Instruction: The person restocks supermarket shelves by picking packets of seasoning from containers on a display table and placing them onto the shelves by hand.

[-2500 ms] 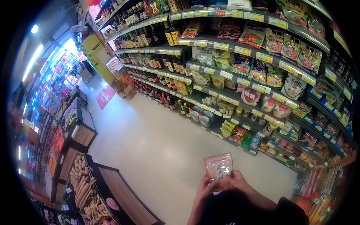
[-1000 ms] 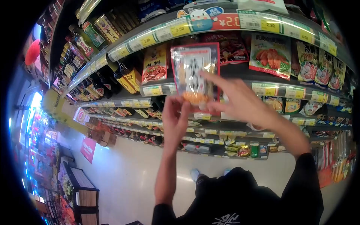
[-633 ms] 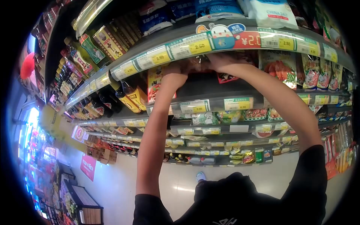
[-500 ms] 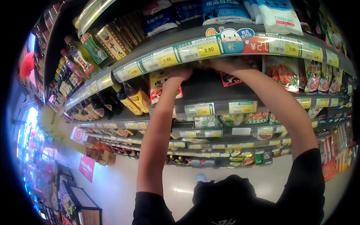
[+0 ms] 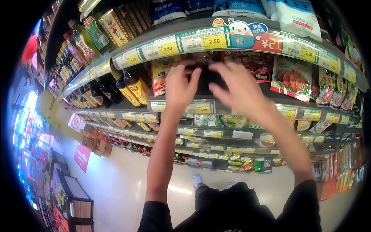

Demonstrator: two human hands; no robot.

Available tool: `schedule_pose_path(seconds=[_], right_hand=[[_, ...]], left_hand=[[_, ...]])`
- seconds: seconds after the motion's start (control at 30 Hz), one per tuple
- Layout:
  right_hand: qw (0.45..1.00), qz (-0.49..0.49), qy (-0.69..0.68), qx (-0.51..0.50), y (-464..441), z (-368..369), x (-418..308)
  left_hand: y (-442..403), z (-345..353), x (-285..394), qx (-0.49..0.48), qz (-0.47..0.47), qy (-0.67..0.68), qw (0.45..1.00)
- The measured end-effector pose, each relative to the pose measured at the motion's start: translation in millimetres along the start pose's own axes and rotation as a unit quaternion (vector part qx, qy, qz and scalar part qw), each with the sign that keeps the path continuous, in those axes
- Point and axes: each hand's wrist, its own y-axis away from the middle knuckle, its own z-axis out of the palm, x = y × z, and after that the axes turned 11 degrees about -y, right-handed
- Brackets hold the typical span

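Both hands are raised at the front of a shelf (image 5: 232, 101) of seasoning packets. My left hand (image 5: 181, 83) has thumb and fingers apart and holds nothing, just in front of a red and yellow packet (image 5: 159, 82). To its right, my right hand (image 5: 237, 85) is open too, fingers spread and a little blurred, near a dark red packet (image 5: 255, 65). A dark gap lies between the hands, with a packet faintly visible at the back.
Blue and white salt bags (image 5: 297, 18) lie on the shelf above, behind a price rail (image 5: 185, 43). Sauce bottles (image 5: 135, 87) stand at the left, and a packet picturing shrimp (image 5: 291, 77) at the right. Lower shelves and the floor (image 5: 127, 181) lie below.
The transparent red-edged packet was in both hands, went into the shelf and is no longer held. Both hands have since drawn back towards me from under the upper shelf.
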Motion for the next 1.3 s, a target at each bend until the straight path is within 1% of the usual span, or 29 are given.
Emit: schedule_pose_path(seconds=[0.03, 0.07, 0.1, 0.13, 0.17, 0.2, 0.27, 0.3, 0.37, 0.4, 0.43, 0.47, 0.53, 0.57, 0.6, 0.67, 0.7, 0.73, 0.77, 0.8, 0.87, 0.93, 0.97, 1.0, 1.07, 1.1, 1.13, 1.17, 1.3], right_hand=[[0.997, -0.03, -0.07, 0.021, 25, -7, -17], [0.99, -0.029, -0.138, -0.015, 67, -1, -26], [0.977, -0.023, -0.204, -0.051, 110, 4, -36], [0.954, 0.01, -0.284, -0.095, 140, 15, -34], [0.943, 0.036, -0.303, -0.133, 168, 29, -34], [0.917, 0.072, -0.359, -0.158, 195, 48, -31], [0.857, 0.142, -0.449, -0.209, 245, 83, -19], [0.86, 0.137, -0.445, -0.207, 274, 103, -15], [0.851, 0.19, -0.444, -0.208, 324, 127, -19], [0.838, 0.207, -0.451, -0.227, 338, 127, -24], [0.833, 0.203, -0.459, -0.233, 356, 131, -24], [0.828, 0.2, -0.467, -0.237, 369, 136, -21], [0.833, 0.212, -0.45, -0.241, 378, 135, -10], [0.786, 0.234, -0.552, -0.152, 395, 155, 6], [0.724, 0.315, -0.601, -0.121, 388, 151, 9], [0.719, 0.322, -0.597, -0.151, 381, 153, 21], [0.74, 0.311, -0.577, -0.152, 375, 154, 17], [0.737, 0.305, -0.583, -0.157, 377, 156, 17], [0.751, 0.282, -0.561, -0.205, 382, 160, 17], [0.764, 0.255, -0.54, -0.245, 381, 169, 12], [0.746, 0.278, -0.527, -0.298, 370, 163, -17], [0.726, 0.243, -0.534, -0.359, 372, 164, -41], [0.721, 0.222, -0.526, -0.392, 371, 158, -54], [0.715, 0.217, -0.528, -0.404, 380, 158, -61], [0.654, 0.17, -0.541, -0.5, 395, 162, -73], [0.639, 0.144, -0.539, -0.529, 399, 159, -78], [0.632, 0.135, -0.539, -0.539, 397, 151, -85], [0.629, 0.094, -0.543, -0.549, 396, 141, -91], [0.612, -0.013, -0.54, -0.578, 428, 111, -95]], left_hand=[[22, -9, 5, 0.041, -0.001, 0.036, 0.999], [45, -23, 20, 0.079, 0.002, 0.02, 0.997], [110, -27, 20, 0.105, -0.067, 0.004, 0.992], [149, -22, 12, 0.135, -0.058, 0.019, 0.989], [196, -12, 13, 0.135, -0.116, 0.027, 0.984], [241, -8, 15, 0.078, -0.178, 0.016, 0.981], [321, 15, 28, -0.012, -0.313, -0.004, 0.95], [375, 27, 29, -0.092, -0.414, 0.014, 0.905], [443, 37, 58, -0.127, -0.483, 0.029, 0.866], [458, 33, 79, -0.148, -0.48, 0.011, 0.865], [504, 43, 83, -0.119, -0.457, 0.005, 0.882], [509, 35, 102, -0.155, -0.497, 0.059, 0.852], [522, 25, 111, -0.218, -0.505, 0.053, 0.833], [519, 19, 115, -0.203, -0.513, 0.042, 0.833], [512, 13, 120, -0.197, -0.517, 0.043, 0.832], [506, 8, 126, -0.182, -0.525, 0.039, 0.83], [502, 7, 127, -0.181, -0.519, 0.027, 0.835], [496, 5, 129, -0.182, -0.512, 0.015, 0.839], [490, 4, 136, -0.159, -0.517, 0.02, 0.841], [483, 0, 147, -0.162, -0.531, 0.011, 0.831], [502, 5, 158, -0.126, -0.548, 0.018, 0.827], [507, -3, 181, -0.084, -0.577, 0.022, 0.812], [507, -6, 194, -0.04, -0.611, 0.067, 0.787], [510, -10, 207, -0.03, -0.619, 0.063, 0.782], [516, -16, 230, -0.022, -0.651, -0.014, 0.759], [528, -13, 238, -0.008, -0.656, -0.019, 0.755], [544, -7, 247, 0.009, -0.655, -0.047, 0.754], [561, -2, 259, 0.024, -0.655, -0.073, 0.752], [575, 17, 311, 0.076, -0.652, -0.114, 0.746]])
